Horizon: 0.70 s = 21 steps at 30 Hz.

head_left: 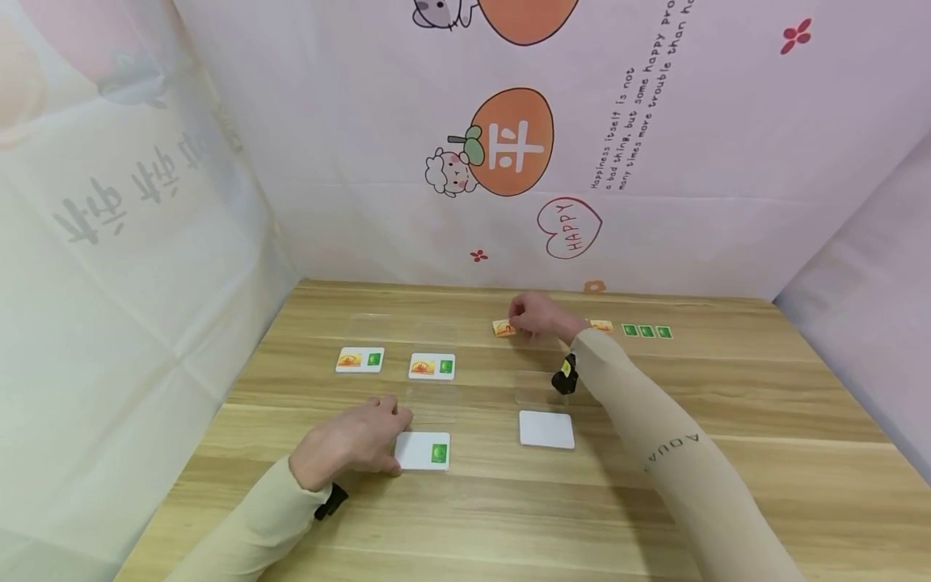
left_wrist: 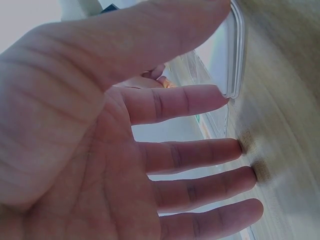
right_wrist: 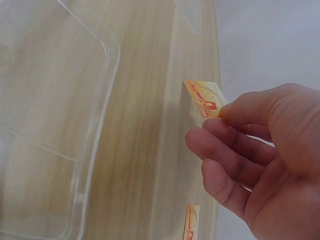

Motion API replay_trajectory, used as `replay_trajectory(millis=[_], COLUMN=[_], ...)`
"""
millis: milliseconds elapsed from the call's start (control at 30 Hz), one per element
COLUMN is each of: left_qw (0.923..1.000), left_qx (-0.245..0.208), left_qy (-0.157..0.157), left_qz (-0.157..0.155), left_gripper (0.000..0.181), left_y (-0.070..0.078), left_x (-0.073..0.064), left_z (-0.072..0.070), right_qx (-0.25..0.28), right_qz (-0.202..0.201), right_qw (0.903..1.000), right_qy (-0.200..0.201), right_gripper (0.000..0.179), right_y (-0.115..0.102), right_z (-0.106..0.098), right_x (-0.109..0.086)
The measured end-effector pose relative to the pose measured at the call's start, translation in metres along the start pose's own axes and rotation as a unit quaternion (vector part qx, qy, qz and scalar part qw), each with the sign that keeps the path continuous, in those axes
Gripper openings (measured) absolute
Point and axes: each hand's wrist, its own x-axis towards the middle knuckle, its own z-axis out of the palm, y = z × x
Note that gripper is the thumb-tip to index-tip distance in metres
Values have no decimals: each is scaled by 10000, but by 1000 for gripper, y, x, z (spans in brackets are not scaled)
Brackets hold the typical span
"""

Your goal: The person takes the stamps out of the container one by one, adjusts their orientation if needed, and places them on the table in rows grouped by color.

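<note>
My left hand [head_left: 352, 440] is at the left edge of a white card [head_left: 414, 451] with a small green square at its right end. Thumb and index finger hold the card's two left corners, and the other fingers stretch out straight, their tips at the table. At the back of the table, my right hand [head_left: 534, 315] pinches a small orange picture card [right_wrist: 205, 97] between thumb and fingertips; it tilts up from the wood. A second orange picture card [head_left: 600, 326] lies just right of this hand, partly hidden by the arm in the head view.
Two white cards, left [head_left: 360, 360] and right [head_left: 432, 366], each bear an orange picture and a green square. A blank white card [head_left: 547, 429] lies right of centre. Clear plastic covers [head_left: 432, 404] lie behind the cards. Green squares [head_left: 646, 331] line up at the back right.
</note>
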Motion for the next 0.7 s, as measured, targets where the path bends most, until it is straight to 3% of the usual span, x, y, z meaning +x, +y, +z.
replay_trajectory(millis=[700], left_qw=[9999], left_qx=[80], left_qy=[78], left_qz=[-1], left_gripper=[58], left_y=[1], left_x=[-3], left_z=[-1], right_qx=[-97], right_qz=[241], right_qw=[9997], right_qy=[39], right_gripper=[10], right_y=[19], right_z=[-12], right_x=[7])
